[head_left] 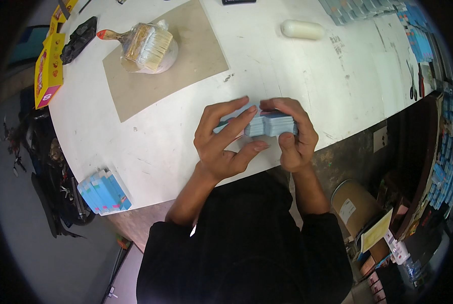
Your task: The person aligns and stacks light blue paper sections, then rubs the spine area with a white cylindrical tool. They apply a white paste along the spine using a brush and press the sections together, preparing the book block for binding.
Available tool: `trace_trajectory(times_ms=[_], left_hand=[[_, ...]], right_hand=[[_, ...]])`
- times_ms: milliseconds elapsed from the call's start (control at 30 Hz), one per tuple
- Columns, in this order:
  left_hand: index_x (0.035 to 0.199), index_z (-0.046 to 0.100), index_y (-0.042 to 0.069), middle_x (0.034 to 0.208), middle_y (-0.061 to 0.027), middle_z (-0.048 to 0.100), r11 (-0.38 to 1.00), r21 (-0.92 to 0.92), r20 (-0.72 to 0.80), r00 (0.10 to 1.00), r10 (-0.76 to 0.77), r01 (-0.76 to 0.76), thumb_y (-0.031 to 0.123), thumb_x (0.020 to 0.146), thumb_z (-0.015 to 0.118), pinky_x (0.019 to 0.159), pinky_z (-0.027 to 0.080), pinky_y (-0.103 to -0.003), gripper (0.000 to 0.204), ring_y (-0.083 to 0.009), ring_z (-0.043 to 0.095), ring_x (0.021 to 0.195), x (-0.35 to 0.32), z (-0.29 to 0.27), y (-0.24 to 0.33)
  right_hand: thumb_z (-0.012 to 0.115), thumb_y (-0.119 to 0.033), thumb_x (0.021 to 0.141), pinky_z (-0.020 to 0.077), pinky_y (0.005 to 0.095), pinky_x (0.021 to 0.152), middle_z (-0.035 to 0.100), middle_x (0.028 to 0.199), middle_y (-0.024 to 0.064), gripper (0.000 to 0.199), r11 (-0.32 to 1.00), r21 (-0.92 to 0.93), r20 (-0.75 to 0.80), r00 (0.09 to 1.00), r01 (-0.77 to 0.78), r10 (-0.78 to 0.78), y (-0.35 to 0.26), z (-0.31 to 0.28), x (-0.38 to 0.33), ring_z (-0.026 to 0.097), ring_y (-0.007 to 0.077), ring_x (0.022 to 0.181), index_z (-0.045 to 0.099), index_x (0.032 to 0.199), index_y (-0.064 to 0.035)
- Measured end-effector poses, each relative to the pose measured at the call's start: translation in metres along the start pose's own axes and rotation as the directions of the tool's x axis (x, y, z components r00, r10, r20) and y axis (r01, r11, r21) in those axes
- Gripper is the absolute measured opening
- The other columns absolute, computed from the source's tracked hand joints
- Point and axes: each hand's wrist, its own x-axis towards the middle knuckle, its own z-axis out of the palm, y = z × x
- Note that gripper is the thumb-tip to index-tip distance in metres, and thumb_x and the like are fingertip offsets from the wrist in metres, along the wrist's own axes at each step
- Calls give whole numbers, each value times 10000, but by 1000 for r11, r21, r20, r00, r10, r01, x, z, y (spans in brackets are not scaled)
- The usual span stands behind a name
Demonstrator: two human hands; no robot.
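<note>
Between my hands, over the near edge of the white table, is a stack of light blue cards or thin paper slips, in two offset blocks. My right hand is closed round its right end, fingers over the far side and thumb on the near side. My left hand is at the left end, fingers spread and thumb apart, with fingertips at the stack's far edge. A bluish and pinkish piece shows partly under the left fingers; most of it is hidden.
Blue bundles stand at the table's near left corner. Farther back, a wide brush rests across a white container on a brown board. A whitish cylinder, scissors and more stacks lie to the right.
</note>
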Motion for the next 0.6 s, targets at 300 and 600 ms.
trace_trajectory(times_ms=[300,600], left_hand=[[1457,594,-1,1577,-246,505,845,534,176,974,-144,28,209,961,662,1180,335,-632,543,-453,476,1448,-10,-7,37],[1499,467,-123,1597,-315,435,797,603,263,954,-145,-45,68,946,671,1205,319,-650,620,-482,426,1489,-5,-11,45]], right_hand=[[664,-516,992,333,605,1182,321,1618,369,995,872,-490,46,999,14,10,-19,7,-14,424,488,1444,220,1622,113],[611,-395,1047,306,672,1184,260,1648,376,821,762,-647,96,990,-17,103,-33,-1,-11,353,556,1488,258,1623,72]])
